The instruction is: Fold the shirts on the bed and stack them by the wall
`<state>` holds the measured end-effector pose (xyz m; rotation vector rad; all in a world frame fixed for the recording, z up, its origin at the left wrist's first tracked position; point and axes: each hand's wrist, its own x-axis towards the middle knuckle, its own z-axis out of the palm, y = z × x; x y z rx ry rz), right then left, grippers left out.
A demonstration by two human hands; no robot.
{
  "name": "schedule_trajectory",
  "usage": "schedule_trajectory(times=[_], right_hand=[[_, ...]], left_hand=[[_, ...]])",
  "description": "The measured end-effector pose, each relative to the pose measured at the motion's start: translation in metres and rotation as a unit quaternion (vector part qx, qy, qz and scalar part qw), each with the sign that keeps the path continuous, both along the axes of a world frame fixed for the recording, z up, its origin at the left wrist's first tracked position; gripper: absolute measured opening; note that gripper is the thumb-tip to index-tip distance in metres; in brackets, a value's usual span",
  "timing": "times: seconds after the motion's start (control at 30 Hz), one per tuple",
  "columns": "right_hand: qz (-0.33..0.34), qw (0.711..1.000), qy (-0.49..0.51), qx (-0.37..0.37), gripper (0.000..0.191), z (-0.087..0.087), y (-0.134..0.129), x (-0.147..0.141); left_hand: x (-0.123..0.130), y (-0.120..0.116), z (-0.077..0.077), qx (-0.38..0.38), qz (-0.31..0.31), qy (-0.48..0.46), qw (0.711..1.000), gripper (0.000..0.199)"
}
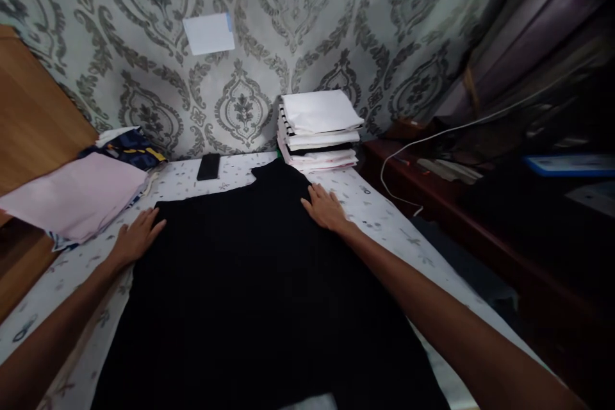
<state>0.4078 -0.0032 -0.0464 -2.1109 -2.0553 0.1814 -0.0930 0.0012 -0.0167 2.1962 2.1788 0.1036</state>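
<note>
A black garment [259,275] lies spread flat over the patterned white sheet, its near end running out of the bottom of the view. My left hand [137,235] rests at its far left corner, fingers stretched out and touching the edge. On the far right part of the cloth lies my right hand [327,206], flat with fingers apart. Neither hand grips anything. A small whitish patch [314,402] shows at the bottom edge, too blurred to name.
A stack of folded clothes [321,112] stands against the wall. Left of it lies a black phone [208,166]. Pink cloth [81,195] tops a pile at the left beside a wooden panel [38,90]. A white cable [451,131] crosses the dark red furniture [461,224] at right.
</note>
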Motion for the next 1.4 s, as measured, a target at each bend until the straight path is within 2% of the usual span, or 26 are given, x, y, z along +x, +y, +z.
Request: schedule_trajectory(times=[0.07,0.13,0.17,0.27,0.33,0.4,0.43,0.53,0.63,0.73,0.83,0.93,1.07,1.13,1.2,1.3,1.4], right_hand=[[-0.007,1.0,-0.005,-0.014,0.065,0.006,-0.002,-0.004],[-0.004,1.0,-0.01,-0.001,0.063,0.012,-0.011,-0.018],[0.01,1.0,-0.01,0.02,0.063,0.014,-0.018,-0.029],[0.114,0.99,0.005,0.083,0.064,0.015,-0.053,-0.073],[0.192,0.978,0.017,0.076,0.067,0.011,-0.08,-0.094],[0.221,0.973,0.017,0.056,0.068,0.006,-0.101,-0.098],[0.213,0.976,0.014,0.05,0.067,0.003,-0.107,-0.092],[0.149,0.987,0.001,0.053,0.067,-0.002,-0.114,-0.056],[0.131,0.99,0.002,0.053,0.066,-0.001,-0.112,-0.021],[0.135,0.99,0.023,0.043,0.062,0.005,-0.118,-0.012],[0.117,0.991,0.037,0.05,0.059,0.016,-0.141,-0.028],[0.166,0.984,0.041,0.053,0.059,0.024,-0.177,-0.055],[0.252,0.967,0.035,0.028,0.056,0.021,-0.224,-0.071],[0.25,0.968,0.024,0.031,0.053,0.017,-0.24,-0.064],[0.236,0.971,0.01,0.043,0.051,0.014,-0.25,-0.051],[0.236,0.97,0.006,0.055,0.048,0.014,-0.261,-0.035],[0.246,0.967,0.023,0.059,0.047,0.016,-0.272,-0.027]], left_hand=[[0.009,-0.007,0.008,0.007,0.016,0.002,1.0,0.067],[0.038,-0.021,0.012,0.034,0.01,0.003,0.999,0.069],[0.057,-0.031,0.012,0.049,-0.012,0.002,0.999,0.068],[0.115,-0.068,0.005,0.041,-0.137,-0.009,0.99,0.066],[0.135,-0.09,-0.004,0.024,-0.228,-0.01,0.973,0.067],[0.129,-0.104,-0.012,0.019,-0.249,-0.002,0.968,0.067],[0.117,-0.107,-0.015,0.023,-0.227,0.005,0.974,0.066],[0.065,-0.108,-0.017,0.033,-0.1,0.027,0.994,0.065],[0.023,-0.107,-0.011,0.019,-0.034,0.029,0.999,0.067],[0.014,-0.11,-0.001,-0.005,-0.013,0.025,1.0,0.068],[0.031,-0.119,0.006,-0.002,-0.004,0.029,1.0,0.069],[0.064,-0.141,0.005,0.041,-0.061,0.02,0.997,0.072],[0.104,-0.184,-0.004,0.023,-0.24,0.01,0.97,0.067],[0.109,-0.202,-0.006,0.013,-0.297,0.024,0.955,0.064],[0.104,-0.213,-0.004,0.017,-0.319,0.036,0.947,0.061],[0.094,-0.222,0.001,0.016,-0.353,0.041,0.935,0.056],[0.103,-0.227,0.004,0.006,-0.423,0.03,0.906,0.052]])
